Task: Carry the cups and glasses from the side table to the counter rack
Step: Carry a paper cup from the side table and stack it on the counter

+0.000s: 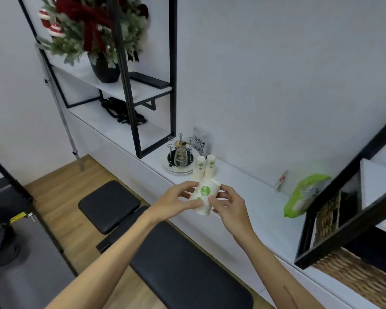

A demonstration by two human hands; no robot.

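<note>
While both forearms reach in from the bottom of the view over a black padded bench (183,264), the left hand (176,200) and the right hand (228,205) meet on a paper cup (204,196), white with a green round mark. It looks to be more than 1 cup nested together, though the blur makes the count uncertain. The left fingers (188,188) curl around its near side with the thumb under it, and the right fingers (216,202) pinch its lower end, so both hands are closed on the cup, which lies tilted in the air just above the front edge of the white tabletop (243,188).

Just beyond the hands, 2 stacks of the same paper cups (206,166) stand upright on the tabletop, touching or nearly so. Beside them, farther back, is the wire rack (180,152) on a round tray, with a clear glass (180,158) standing inside it and thin upright prongs around it. A QR-code card (200,143) leans against the wall behind. Well to the right lies a green packet (303,195).

I judge this to be the delivery step: the cup has arrived at the rack end of the tabletop and is not yet set down. The next move calls for steadying the cup upright or inverted, carrying it slightly forward, and placing it beside the stacks or over a prong without knocking either the stacks or the glass.
</note>
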